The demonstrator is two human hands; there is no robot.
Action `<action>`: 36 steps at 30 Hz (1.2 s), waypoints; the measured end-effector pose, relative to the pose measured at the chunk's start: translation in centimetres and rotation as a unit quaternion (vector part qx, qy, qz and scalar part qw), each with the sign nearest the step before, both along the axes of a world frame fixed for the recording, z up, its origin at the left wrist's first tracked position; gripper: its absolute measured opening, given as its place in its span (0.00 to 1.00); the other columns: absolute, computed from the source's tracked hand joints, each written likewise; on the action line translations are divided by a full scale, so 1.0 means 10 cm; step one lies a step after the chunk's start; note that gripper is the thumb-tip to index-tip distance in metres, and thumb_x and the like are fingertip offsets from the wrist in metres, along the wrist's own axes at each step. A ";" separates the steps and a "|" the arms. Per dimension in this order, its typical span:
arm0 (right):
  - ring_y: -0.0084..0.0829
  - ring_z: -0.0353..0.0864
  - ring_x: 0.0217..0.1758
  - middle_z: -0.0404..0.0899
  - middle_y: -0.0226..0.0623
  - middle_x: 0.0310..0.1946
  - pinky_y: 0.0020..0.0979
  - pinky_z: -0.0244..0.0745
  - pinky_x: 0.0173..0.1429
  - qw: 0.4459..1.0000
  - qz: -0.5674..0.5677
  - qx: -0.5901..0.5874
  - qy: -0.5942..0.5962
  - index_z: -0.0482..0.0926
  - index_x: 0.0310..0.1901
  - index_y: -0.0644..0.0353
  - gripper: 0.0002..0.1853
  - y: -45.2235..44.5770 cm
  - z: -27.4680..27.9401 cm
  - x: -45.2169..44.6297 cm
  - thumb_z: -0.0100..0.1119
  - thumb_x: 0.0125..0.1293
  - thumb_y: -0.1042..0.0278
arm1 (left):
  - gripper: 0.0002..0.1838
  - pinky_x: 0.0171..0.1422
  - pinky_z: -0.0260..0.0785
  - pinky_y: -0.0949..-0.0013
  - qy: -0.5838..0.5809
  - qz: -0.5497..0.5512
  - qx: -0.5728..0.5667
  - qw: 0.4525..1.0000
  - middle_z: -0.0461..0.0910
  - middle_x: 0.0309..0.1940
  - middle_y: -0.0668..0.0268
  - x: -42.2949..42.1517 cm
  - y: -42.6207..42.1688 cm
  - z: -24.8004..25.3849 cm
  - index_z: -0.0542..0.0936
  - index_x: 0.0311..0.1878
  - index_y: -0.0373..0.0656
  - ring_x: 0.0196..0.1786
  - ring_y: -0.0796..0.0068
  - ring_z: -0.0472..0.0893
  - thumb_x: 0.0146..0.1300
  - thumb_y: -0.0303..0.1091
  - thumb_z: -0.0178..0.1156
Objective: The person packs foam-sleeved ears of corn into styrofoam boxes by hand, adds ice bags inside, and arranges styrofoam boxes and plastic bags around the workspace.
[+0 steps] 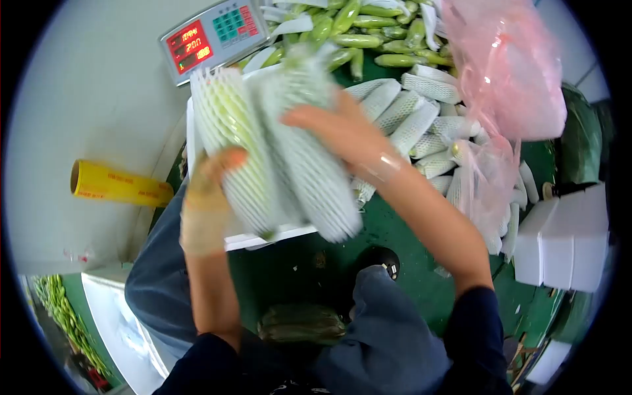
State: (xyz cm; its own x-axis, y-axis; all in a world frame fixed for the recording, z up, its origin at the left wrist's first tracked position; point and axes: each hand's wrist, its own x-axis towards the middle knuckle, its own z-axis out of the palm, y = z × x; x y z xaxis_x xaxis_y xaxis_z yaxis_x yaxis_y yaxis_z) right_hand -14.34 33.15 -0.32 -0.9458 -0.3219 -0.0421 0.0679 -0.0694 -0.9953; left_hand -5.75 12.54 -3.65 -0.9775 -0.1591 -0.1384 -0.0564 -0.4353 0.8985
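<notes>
My left hand (207, 194) is closed around a long pale green vegetable (237, 141) in a white foam net sleeve, with the thumb lying across it. In my right hand (345, 135) is a second foam-netted vegetable (313, 158), blurred by motion and tilted alongside the first. Both are held above a white foam tray (276, 234), whose rim shows below and to the left. The sleeves hide much of the vegetables, so their exact kind is unclear.
A digital scale (214, 39) with lit red numbers stands behind the tray. Green vegetables (368, 39) and netted ones (415, 122) are piled at the back right. Pink plastic bags (507, 72), white foam boxes (563, 240) and a yellow roll (122, 184) lie around.
</notes>
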 end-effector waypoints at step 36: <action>0.35 0.80 0.47 0.80 0.42 0.45 0.37 0.75 0.52 0.950 -0.214 0.220 -0.054 0.68 0.58 0.69 0.33 2.28 -0.76 0.19 0.65 0.49 0.67 | 0.24 0.64 0.67 0.67 0.136 -0.109 -0.737 0.653 0.74 0.58 0.55 -0.15 -1.11 0.51 0.73 0.55 0.36 0.60 0.60 0.75 0.54 0.20 0.66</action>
State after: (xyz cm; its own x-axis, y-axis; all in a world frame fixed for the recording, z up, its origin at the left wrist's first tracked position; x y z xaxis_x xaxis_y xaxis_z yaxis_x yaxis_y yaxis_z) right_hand -12.46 55.93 -7.97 -0.9689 0.1616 -0.1875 0.2300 0.3073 -0.9234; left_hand -7.28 1.39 1.46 -0.9555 0.2244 0.1917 0.2771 0.9055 0.3212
